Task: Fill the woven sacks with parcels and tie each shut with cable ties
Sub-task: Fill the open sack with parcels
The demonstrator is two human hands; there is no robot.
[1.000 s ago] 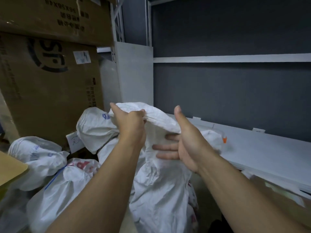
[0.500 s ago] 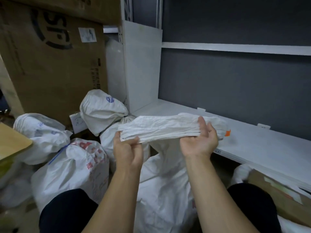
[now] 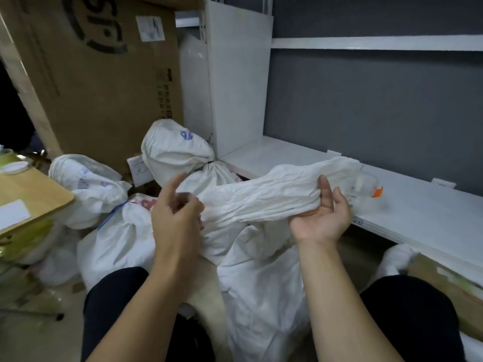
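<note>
Right hand [image 3: 320,219] is turned palm-up, with the gathered mouth of the white woven plastic sack [image 3: 261,262] draped across the fingers; thumb is raised against the fabric, fingers only loosely curled, so the cloth is supported rather than clamped. Left hand [image 3: 175,220] is held at the other end of the gathered band, fingers half-curled and blurred; whether fabric is actually pinched there cannot be told. The sack body is stood on the floor between the knees, bulging, so it is judged already filled. The neck is stretched out roughly level between the two hands, flattened and creased, not yet bunched into a tight throat. Step in hand is judged to be closing: mouth collected ahead of tying. No cable tie is seen in either hand. A small clear item with an orange tip [image 3: 375,192] lies on the low white shelf board [image 3: 418,215], just beside the right fingertips; what it is cannot be told. Tied-off white sacks are piled to the left, one cinched with a blue tie [image 3: 112,215], another with a dark tie [image 3: 206,165], below a large brown cardboard carton [image 3: 99,87]. Next move is judged to need the neck twisted or squeezed narrow, held by one hand, with the other freed so a tie can be fetched and looped below the bunch. Risk: the loose hold lets the gathers spread again.
</note>
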